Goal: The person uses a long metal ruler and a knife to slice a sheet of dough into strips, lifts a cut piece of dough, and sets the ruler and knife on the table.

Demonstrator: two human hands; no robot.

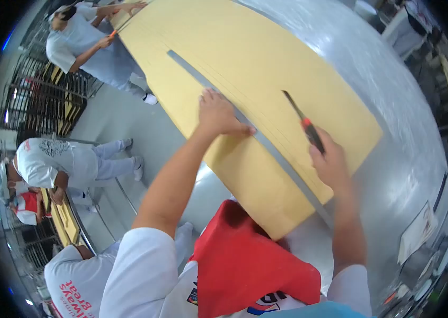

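Observation:
A large flat yellow sheet (245,47), seemingly cake or dough, lies across a shiny metal table (399,153). Along the sheet runs a long grey metal straightedge (287,167), its near end sticking out past the sheet's edge. My left hand (217,114) presses down on the straightedge, thumb spread away from the fingers. Several faint straight lines mark the sheet beside it. My right hand (332,161) is closed around the black-and-red handle of a knife (309,129). The slim blade points away from me, over the sheet, to the right of the straightedge.
Across the table's far left end, a person (89,50) holds an orange-handled tool at the sheet. On the left, other people (65,164) stand by a narrow table with yellow pieces. Dark racks (44,90) line the wall. Papers (417,230) lie at right.

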